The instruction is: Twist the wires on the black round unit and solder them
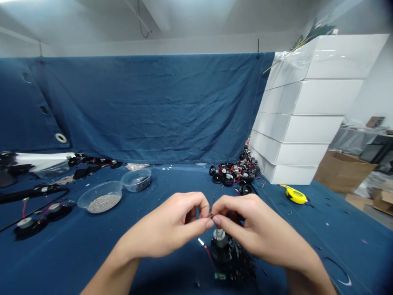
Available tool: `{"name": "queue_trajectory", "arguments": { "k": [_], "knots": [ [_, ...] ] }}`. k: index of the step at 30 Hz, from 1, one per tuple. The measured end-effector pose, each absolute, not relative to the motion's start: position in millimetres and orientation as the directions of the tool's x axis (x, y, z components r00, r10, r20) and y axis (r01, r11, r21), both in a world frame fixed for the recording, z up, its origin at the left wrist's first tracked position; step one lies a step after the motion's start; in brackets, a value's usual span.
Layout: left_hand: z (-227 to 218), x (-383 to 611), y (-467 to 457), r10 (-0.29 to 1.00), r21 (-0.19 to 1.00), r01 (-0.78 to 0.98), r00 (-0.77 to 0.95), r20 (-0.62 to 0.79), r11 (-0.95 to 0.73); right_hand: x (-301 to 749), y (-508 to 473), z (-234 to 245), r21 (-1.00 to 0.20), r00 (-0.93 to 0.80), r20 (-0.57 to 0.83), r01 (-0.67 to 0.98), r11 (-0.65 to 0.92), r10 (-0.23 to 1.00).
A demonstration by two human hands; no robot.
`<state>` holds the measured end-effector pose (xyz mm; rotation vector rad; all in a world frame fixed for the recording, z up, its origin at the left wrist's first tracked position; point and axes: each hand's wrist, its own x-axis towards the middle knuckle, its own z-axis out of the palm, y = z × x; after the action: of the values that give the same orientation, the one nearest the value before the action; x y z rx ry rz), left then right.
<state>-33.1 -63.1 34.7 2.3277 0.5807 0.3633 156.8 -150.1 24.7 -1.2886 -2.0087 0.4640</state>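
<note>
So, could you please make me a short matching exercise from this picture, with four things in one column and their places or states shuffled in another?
Things:
1. left hand
2. green circuit board
3. white boxes
4. larger clear bowl

Places or states:
A. stacked at the right of the picture
B. holding small pale pieces
C. thumb and finger pinched, close to the right hand
D. at the lower end of a red wire

Pairs: 1-C, 2-D, 3-A, 4-B
</note>
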Motion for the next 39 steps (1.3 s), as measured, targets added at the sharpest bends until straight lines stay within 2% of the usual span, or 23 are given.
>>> {"name": "queue_trajectory", "arguments": {
  "k": [27, 39],
  "knots": [
    [33.6, -30.8, -60.5, 0.509, 0.73, 0.296, 0.857, 0.082, -0.616, 158.2, -150.7, 22.5, -0.545, -0.319, 0.34, 0.7, 0.462, 0.884],
    [34.1, -31.0, -60.7, 0.503, 0.728, 0.296, 0.861, 0.078, -0.619, 160.8, -150.1, 21.7, -0.518, -0.36, 0.391, 0.675, 0.526, 0.847]
  ]
}}
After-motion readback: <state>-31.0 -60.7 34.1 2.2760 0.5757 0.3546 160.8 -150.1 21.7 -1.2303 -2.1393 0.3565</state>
